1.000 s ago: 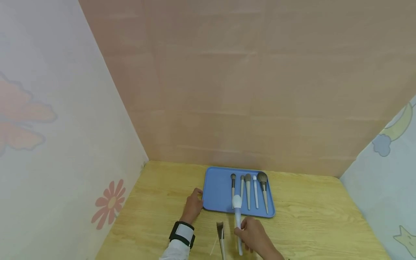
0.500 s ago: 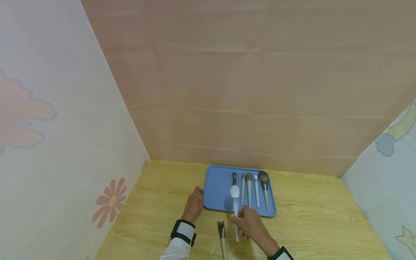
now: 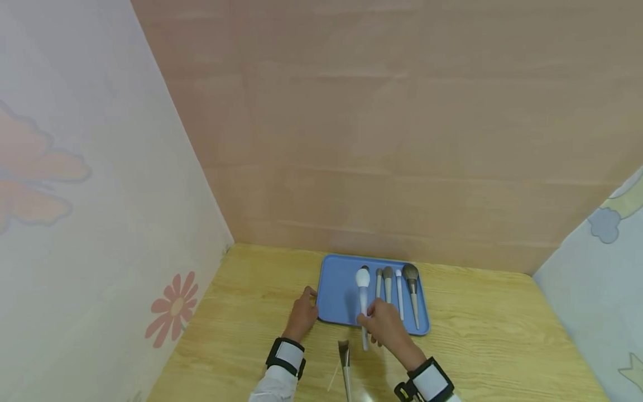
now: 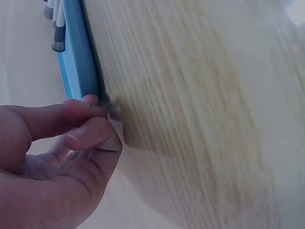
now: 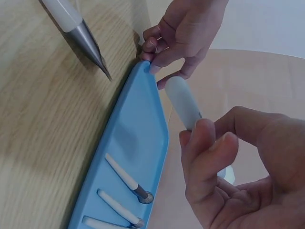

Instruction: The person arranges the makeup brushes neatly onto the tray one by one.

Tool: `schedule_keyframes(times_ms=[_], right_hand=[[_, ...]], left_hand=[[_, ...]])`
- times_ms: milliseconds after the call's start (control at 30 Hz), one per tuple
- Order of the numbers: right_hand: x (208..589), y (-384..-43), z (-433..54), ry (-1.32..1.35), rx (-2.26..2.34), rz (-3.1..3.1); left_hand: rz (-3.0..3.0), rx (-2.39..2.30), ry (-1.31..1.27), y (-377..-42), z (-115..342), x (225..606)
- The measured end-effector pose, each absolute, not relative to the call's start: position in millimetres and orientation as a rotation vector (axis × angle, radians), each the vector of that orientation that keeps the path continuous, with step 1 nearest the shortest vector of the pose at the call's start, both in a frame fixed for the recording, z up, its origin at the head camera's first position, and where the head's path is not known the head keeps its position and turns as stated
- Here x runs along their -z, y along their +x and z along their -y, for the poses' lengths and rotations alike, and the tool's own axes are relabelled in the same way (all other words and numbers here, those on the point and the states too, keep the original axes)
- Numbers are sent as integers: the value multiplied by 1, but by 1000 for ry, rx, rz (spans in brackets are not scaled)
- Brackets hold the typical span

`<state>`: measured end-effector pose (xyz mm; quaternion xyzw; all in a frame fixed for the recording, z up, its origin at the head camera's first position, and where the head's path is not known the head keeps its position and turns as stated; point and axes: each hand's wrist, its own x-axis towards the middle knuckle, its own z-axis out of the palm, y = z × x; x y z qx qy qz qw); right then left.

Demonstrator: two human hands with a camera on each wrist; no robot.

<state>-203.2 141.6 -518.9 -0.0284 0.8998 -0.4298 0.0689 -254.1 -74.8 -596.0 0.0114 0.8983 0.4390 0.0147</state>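
Note:
A blue tray (image 3: 334, 296) lies on the wooden table. At its near-left corner my left hand (image 3: 301, 317) grips the rim, with thumb and fingers meeting there in the left wrist view. My right hand (image 3: 388, 326) pinches a white makeup brush (image 3: 363, 278) by the handle, its pale head pointing away from me over the tray. Several makeup brushes lie side by side on the tray's right part, the large fluffy brush (image 3: 411, 272) outermost. The held brush covers most of another brush in the head view.
On the table in front of the tray lies a flat-tipped brush (image 3: 345, 360) with a metal collar. A thin pale stick (image 3: 332, 377) is beside it. A brown backdrop (image 3: 382, 139) rises behind the table, with patterned walls left and right.
My right hand has carried the white makeup brush forward, from the tray's near edge to over the tray. My left hand stays at the tray's corner.

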Motion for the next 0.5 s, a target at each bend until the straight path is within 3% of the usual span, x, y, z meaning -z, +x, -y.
schedule_keyframes(times_ms=[500], right_hand=[[511, -228, -133, -54, 1344, -2720]], left_hand=[[-2804, -1334, 9, -252, 71, 587]])
